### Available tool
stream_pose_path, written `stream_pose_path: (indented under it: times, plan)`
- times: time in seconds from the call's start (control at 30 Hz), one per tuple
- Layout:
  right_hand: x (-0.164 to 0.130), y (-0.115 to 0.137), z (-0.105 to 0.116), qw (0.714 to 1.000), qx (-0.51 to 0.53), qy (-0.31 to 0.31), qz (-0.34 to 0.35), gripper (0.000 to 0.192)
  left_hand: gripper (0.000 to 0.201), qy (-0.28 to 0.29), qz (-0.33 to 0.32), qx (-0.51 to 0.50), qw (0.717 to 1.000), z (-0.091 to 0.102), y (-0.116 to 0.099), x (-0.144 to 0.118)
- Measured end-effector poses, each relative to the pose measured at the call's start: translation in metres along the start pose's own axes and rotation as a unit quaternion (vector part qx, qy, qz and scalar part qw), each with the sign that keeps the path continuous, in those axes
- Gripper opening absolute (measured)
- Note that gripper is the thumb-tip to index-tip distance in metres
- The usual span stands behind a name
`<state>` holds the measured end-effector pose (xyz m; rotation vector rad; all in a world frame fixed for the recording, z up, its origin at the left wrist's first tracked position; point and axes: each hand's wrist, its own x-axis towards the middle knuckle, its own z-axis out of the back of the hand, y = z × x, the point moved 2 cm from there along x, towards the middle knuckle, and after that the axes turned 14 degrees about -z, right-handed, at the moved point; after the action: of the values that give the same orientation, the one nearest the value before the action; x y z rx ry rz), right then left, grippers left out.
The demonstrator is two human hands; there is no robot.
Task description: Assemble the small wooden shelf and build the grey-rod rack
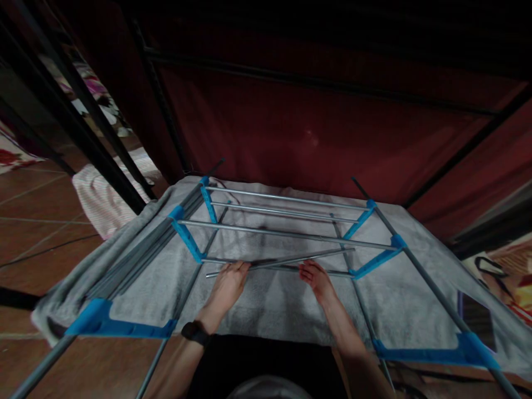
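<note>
A loose grey metal tube (332, 253) lies slantwise across a rack frame of metal tubes and blue plastic brackets (376, 264). My left hand (231, 280) is closed around this tube near its left end, which sticks out past the hand. Close to the tube's right half is my right hand (316, 278), fingers loosely curled and a little apart; any contact with the tube is hard to make out. Just behind both hands runs a lower crossbar (274, 267) of the rack. A longer crossbar (286, 234) spans the brackets farther back.
A bundle of loose tubes (141, 255) rests on the grey blanket (266, 310) at left. Two blue brackets (124, 326) flank my body in front. A phone-like dark slab (477, 318) lies at right. Dark red fabric (291, 127) on a dark metal frame hangs behind.
</note>
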<state>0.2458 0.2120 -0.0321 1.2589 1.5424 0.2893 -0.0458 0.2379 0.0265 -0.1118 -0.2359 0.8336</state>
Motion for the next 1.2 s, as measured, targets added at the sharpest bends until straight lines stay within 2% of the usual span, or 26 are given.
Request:
stream_pose_path:
  times: [0.1, 0.17, 0.2, 0.27, 0.37, 0.53, 0.63, 0.7, 0.77, 0.83, 0.9, 0.97, 1.07, 1.13, 1.2]
  plan:
    - [0.0, -0.002, -0.002, 0.996, -0.076, -0.025, 0.046, 0.028, 0.038, -0.001, 0.001, 0.001, 1.0, -0.002, 0.003, 0.006]
    - [0.0, 0.0, -0.004, 0.979, -0.148, -0.07, 0.123, 0.026, 0.038, -0.005, 0.006, -0.011, 1.0, -0.003, 0.006, 0.008]
    - [-0.002, 0.002, -0.006, 0.961, -0.193, -0.095, 0.176, 0.024, 0.038, -0.008, 0.007, -0.019, 1.0, -0.004, 0.007, 0.01]
    - [-0.006, 0.006, -0.014, 0.902, -0.298, -0.12, 0.288, 0.021, 0.038, -0.014, 0.003, -0.031, 0.999, -0.005, 0.009, 0.013]
    - [-0.009, 0.009, -0.031, 0.796, -0.46, -0.085, 0.384, 0.031, 0.039, -0.024, -0.014, -0.038, 0.999, -0.005, 0.01, 0.019]
    - [0.003, 0.006, -0.056, 0.666, -0.638, -0.01, 0.386, 0.034, 0.036, -0.043, -0.029, -0.053, 0.997, -0.001, 0.012, 0.029]
    - [0.016, 0.007, -0.065, 0.614, -0.691, 0.0, 0.381, 0.033, 0.035, -0.083, -0.034, -0.063, 0.994, -0.001, 0.015, 0.03]
    - [0.024, 0.011, -0.07, 0.597, -0.703, -0.008, 0.387, 0.034, 0.036, -0.14, -0.012, -0.062, 0.988, 0.0, 0.019, 0.029]
    - [0.031, 0.016, -0.077, 0.59, -0.703, -0.016, 0.396, 0.035, 0.041, -0.212, 0.039, -0.056, 0.975, 0.001, 0.023, 0.026]
    - [0.036, 0.021, -0.083, 0.591, -0.699, -0.02, 0.402, 0.035, 0.046, -0.278, 0.101, -0.063, 0.953, 0.001, 0.027, 0.023]
    - [0.042, 0.025, -0.089, 0.603, -0.688, -0.027, 0.402, 0.034, 0.047, -0.327, 0.16, -0.094, 0.927, -0.002, 0.034, 0.021]
    - [0.048, 0.027, -0.093, 0.621, -0.675, -0.042, 0.395, 0.033, 0.046, -0.357, 0.228, -0.147, 0.894, -0.008, 0.046, 0.02]
    - [0.058, 0.028, -0.098, 0.637, -0.671, -0.065, 0.373, 0.031, 0.044, -0.367, 0.335, -0.231, 0.837, -0.02, 0.068, 0.022]
    - [0.064, 0.028, -0.103, 0.638, -0.674, -0.066, 0.366, 0.031, 0.043, -0.369, 0.375, -0.257, 0.811, -0.026, 0.082, 0.027]
    - [0.069, 0.028, -0.107, 0.634, -0.674, -0.059, 0.375, 0.031, 0.043, -0.385, 0.386, -0.257, 0.798, -0.029, 0.094, 0.035]
